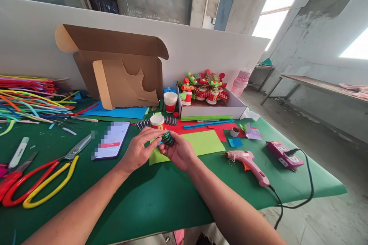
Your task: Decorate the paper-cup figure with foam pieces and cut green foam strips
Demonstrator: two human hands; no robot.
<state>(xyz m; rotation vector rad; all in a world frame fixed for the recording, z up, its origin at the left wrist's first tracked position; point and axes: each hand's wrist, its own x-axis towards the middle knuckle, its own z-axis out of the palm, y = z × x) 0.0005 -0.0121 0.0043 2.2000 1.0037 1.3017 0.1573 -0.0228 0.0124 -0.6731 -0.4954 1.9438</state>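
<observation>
Between my two hands is a small folded paper spring [167, 138] in dark and blue-green strips. My left hand [140, 146] pinches its left end with thumb and fingers. The fingers of my right hand [179, 151] curl round it from the right and below. Just behind my hands stands a red and white paper cup [157, 121], upright, with zigzag-folded dark paper strips [170, 121] sticking out at both sides. A light green paper sheet [205, 142] lies beneath and to the right of my hands, partly over red paper [220, 134].
A pink glue gun [247, 162] lies at right, corded near a purple power box [283, 154]. Scissors [67, 157] and a phone [112, 140] lie left. Behind are stacked cups [170, 103], a cardboard box [129, 82], a white tray [211, 112] of paper figures and colourful pipe cleaners [31, 101].
</observation>
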